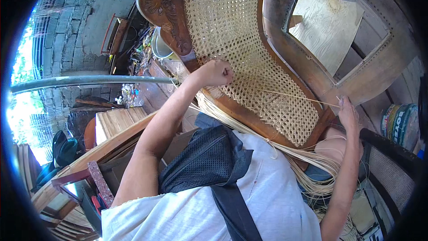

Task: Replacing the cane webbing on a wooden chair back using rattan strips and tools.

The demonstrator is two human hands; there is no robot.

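A carved brown wooden chair frame (249,115) with a woven cane panel (229,15) leans across in front of me. My left hand (217,72) is closed in a fist over the panel's left edge; what its fingers hold, if anything, is hidden. Out past the frame's right side, my right hand (347,110) pinches the end of a thin cane strand (307,98). That strand stretches nearly straight from the weave to my right fingers. A long bundle of loose cane strands (249,130) lies along the near edge of the frame and over my lap.
Another wooden frame (359,73) with a hole-lined opening stands at the upper right. A green bucket (401,125) sits at the right, above a dark-framed chair (388,151). From the left a metal pipe (98,80) reaches in, above wooden boards (120,124). A black mesh bag (196,160) hangs on my chest.
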